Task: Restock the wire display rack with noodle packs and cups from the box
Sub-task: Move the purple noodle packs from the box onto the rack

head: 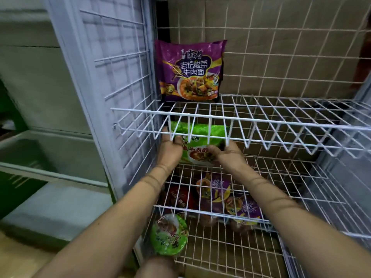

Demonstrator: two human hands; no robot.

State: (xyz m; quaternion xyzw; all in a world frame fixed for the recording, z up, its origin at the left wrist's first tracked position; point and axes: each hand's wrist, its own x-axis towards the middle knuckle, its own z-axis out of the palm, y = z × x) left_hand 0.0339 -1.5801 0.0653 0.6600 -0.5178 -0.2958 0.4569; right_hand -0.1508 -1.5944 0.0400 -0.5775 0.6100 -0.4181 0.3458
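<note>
1. Far left, a pale grey cabinet [40,77] fills the side, all blurred, with a thin dark seam running across its upper part.
2. Lower down, a lighter ledge [46,135] juts out from it.
3. Right at the left edge, there's a green panel [12,189], low and dark.
4. Bottom left corner, a wood-toned floor [18,259], with a pale slab [56,209] just above it.
5. At the back, centre and right, a flat brown surface [281,63].
6. Right edge, a dark reddish shape [365,57], too cut off to identify.
</note>
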